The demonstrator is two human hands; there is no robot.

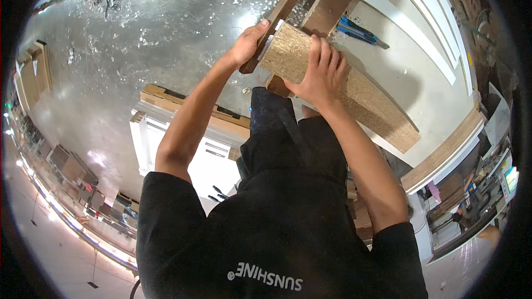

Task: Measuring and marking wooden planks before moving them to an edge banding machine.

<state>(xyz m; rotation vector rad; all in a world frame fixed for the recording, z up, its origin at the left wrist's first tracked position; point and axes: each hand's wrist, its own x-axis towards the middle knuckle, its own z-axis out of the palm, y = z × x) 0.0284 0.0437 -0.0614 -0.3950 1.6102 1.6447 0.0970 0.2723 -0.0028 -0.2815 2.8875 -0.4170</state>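
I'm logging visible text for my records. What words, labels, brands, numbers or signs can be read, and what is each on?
Black short-sleeved fabric shirt: one pale grey upside-down word with a small round mark beside it; legible, but I won't copy it out.
Small bright rectangular screen toward the right edge: too small and blurred to read.
Long tan particleboard piece: no lettering visible.
Nothing else is readable.

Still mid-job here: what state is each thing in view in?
Brown strip: held by the left hand, at one end of the particleboard
Particleboard: lying slantwise, right hand spread on it
Blue utility knife: lying unheld; blade hard to tell
White strips: lying unheld
Floor: littered with pale scraps in places
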